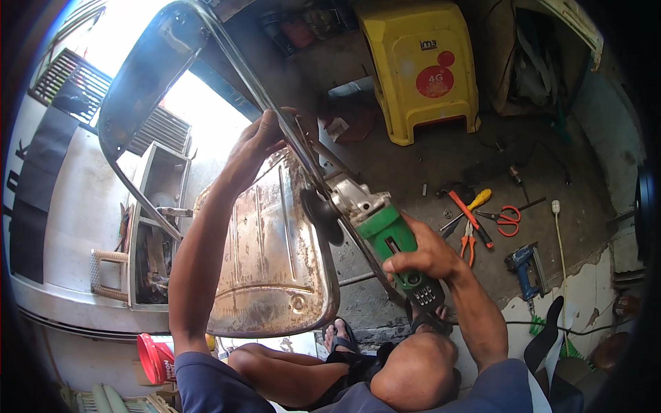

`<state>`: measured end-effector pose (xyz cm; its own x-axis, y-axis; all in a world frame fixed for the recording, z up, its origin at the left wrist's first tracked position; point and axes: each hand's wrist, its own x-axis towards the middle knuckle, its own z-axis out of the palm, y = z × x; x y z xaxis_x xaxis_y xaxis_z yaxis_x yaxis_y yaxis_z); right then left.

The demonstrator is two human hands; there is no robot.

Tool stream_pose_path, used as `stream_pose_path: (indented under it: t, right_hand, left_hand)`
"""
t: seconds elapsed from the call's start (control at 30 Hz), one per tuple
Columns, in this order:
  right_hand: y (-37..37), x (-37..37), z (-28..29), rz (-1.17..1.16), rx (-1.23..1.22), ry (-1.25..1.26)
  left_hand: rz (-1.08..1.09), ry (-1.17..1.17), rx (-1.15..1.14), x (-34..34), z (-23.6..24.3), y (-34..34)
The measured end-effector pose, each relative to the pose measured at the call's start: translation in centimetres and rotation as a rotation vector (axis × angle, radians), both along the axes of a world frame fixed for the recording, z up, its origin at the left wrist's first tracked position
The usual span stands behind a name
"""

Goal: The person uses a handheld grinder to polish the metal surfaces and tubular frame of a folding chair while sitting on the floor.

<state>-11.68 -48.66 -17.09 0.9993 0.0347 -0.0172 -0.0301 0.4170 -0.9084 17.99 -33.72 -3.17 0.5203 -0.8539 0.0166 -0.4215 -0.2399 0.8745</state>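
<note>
A metal chair with a worn, rust-stained seat point(258, 258) and a dull metal backrest point(155, 79) stands tilted before me. Its steel frame tube point(237, 58) slants down across the middle. My left hand point(260, 141) is closed round this tube, above the seat. In my right hand point(430, 251) is a green angle grinder point(389, 234), gripped round its body. The dark grinding disc point(321, 215) sits by the lower part of the tube, near the seat's edge; whether it touches the metal I cannot tell.
A yellow plastic stool point(420, 69) stands at the back. On the floor to the right lie an orange-handled hammer point(470, 217), pliers point(467, 246), scissors point(508, 219) and a blue staple gun point(527, 272). A black cord point(509, 323) runs rightward. A red bucket point(155, 358) sits lower left.
</note>
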Motion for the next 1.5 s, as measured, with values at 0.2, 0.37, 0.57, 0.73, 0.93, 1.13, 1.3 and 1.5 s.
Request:
stream_pose_path:
  t: [0.2, 0.37, 0.57, 0.73, 0.93, 1.13, 1.3, 1.5]
  right_hand:
    - [-1.3, -1.2, -0.7, -0.206, -0.497, -0.272]
    - [-2.4, -4.2, 3.9, 0.038, -0.719, 0.006]
    - [-2.6, -6.9, 6.9, 0.178, -0.789, -0.058]
    - [-3.6, -2.6, 8.0, 0.083, -0.924, -0.107]
    - [-4.6, 0.1, 11.3, 0.156, -1.069, -0.023]
    - [-4.1, -2.4, 13.5, 0.393, -1.167, -0.310]
    - [-4.4, 1.3, 17.4, 0.330, -1.402, -0.075]
    - [-4.2, 1.9, 16.9, 0.294, -1.407, -0.111]
  left_hand:
    - [-0.034, 0.042, 0.033, 0.3, 0.2, -0.5]
    - [-0.022, 0.054, 0.061, 0.3, 0.4, 0.2]
    - [-0.011, 0.045, 0.111, 0.2, 0.6, 0.1]
    - [-0.024, 0.045, 0.145, 0.3, 1.2, -0.3]
    - [-0.038, 0.045, 0.240, 1.1, 2.0, 0.4]
    - [-0.021, -0.034, 0.254, 1.5, 1.8, 0.4]
    - [-0.001, -0.076, 0.287, 0.5, 2.4, -0.1]
    - [0.013, -0.128, 0.351, 0.6, 3.0, -0.1]
